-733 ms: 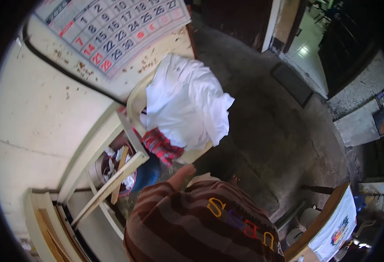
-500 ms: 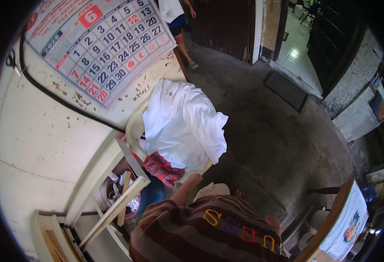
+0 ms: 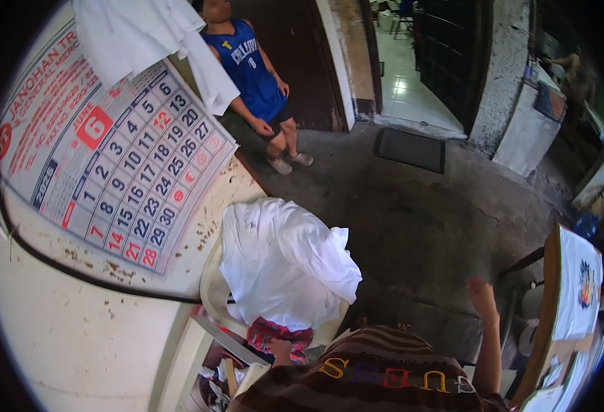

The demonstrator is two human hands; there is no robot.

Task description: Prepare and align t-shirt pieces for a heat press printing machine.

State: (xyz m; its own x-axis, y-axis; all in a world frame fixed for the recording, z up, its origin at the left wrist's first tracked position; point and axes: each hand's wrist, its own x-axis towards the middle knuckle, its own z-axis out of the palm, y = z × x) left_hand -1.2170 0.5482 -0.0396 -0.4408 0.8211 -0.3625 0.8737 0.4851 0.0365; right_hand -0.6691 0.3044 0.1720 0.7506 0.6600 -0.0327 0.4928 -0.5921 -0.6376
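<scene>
Low in the head view, my left hand (image 3: 281,350) is beside a red plaid cloth (image 3: 268,332), overlapping it in the picture. Whether it touches the cloth, and how its fingers lie, is unclear. A heap of white cloth (image 3: 281,257) covers most of a cream plastic chair (image 3: 211,292), with the plaid cloth under its near edge. My right hand (image 3: 482,294) is raised out to the right above the dark floor, slightly blurred. Its fingers look curled, with nothing visible in them.
A person (image 3: 250,75) in a blue sleeveless jersey stands beyond the white panel with a wall calendar (image 3: 120,172). White cloth (image 3: 137,34) hangs at upper left. A table (image 3: 549,295) bearing a printed white cloth stands right. A dark mat (image 3: 410,150) lies before the doorway.
My view has tilted up, bringing more of the person and the hanging white cloth into sight. My right hand has come out to the right; my left hand is now beside the plaid cloth.
</scene>
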